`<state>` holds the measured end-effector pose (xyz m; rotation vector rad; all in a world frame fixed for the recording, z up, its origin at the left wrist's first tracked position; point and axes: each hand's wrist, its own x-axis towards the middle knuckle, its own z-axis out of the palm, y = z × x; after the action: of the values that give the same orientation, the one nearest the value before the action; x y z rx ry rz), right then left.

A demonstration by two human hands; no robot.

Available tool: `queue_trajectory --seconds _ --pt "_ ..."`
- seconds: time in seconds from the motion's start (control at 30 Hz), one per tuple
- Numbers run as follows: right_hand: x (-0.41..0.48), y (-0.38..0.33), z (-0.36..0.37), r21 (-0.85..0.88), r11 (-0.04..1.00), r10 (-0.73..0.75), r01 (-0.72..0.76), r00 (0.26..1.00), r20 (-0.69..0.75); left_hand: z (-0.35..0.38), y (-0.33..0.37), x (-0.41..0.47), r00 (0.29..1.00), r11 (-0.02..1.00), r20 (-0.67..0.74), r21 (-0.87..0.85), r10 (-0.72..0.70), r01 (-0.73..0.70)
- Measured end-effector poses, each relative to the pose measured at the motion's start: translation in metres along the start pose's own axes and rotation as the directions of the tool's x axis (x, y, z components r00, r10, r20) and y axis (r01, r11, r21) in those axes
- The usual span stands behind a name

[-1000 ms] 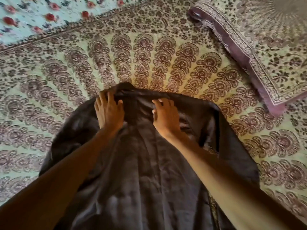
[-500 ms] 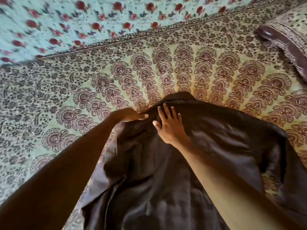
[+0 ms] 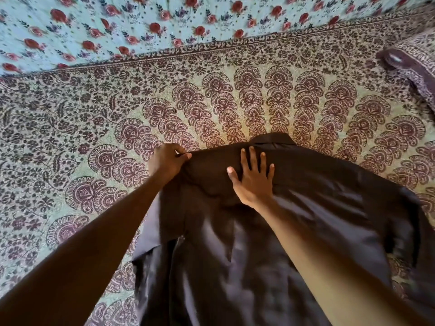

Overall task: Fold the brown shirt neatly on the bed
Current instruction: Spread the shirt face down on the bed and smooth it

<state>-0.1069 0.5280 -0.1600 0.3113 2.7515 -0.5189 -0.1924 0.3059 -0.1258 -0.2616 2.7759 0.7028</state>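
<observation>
So, nearest the camera the shirt (image 3: 259, 255) was spread on the bed (image 3: 70, 142). Its hem end was cut off by the bottom of the frame, and its long axis ran straight away from the person up to the collar (image 3: 273, 140). Further up, the right hand (image 3: 253, 182) was laid flat on the upper back just under the collar. Its fingers (image 3: 251, 158) were straight and spread, with nothing gripped, just cloth pinned down. Out to the side, the left hand (image 3: 168, 161) was curled on the shirt's left shoulder edge, cloth pinched between thumb and fingers. That's what the next move hinged on: the edge to be folded was held in the left hand, with the right hand inboard of it, so the fold would probably be carried rightwards over that line. The left sleeve (image 3: 150, 252) looked partly tucked under, though the shadow made that hard to tell. Past the collar, a pillow (image 3: 414, 67) and a floral sheet (image 3: 94, 27) were seen well apart from it all.
</observation>
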Motion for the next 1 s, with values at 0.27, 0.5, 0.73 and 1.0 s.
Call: queue_trajectory --seconds 0.27,0.5,0.73,1.0 --pt "0.011 0.002 -0.003 -0.102 0.995 0.016 -0.001 0.989 0.149 0.015 0.009 -0.011 0.981 0.966 -0.126 0.232 0.147 -0.115" --pt "-0.052 0.001 -0.009 -0.069 0.994 -0.102 0.086 0.953 -0.285 0.005 -0.016 -0.117 0.934 0.979 -0.296 0.096 0.199 -0.178" --pt "-0.207 -0.011 0.032 0.048 0.976 -0.184 0.212 0.923 -0.339 0.022 -0.083 -0.25 0.873 0.861 -0.103 0.258 0.476 -0.439" --pt "-0.373 -0.039 0.094 0.185 0.978 -0.059 0.099 0.975 -0.212 0.037 -0.139 -0.345 0.988 0.984 0.151 0.165 0.045 -0.07"
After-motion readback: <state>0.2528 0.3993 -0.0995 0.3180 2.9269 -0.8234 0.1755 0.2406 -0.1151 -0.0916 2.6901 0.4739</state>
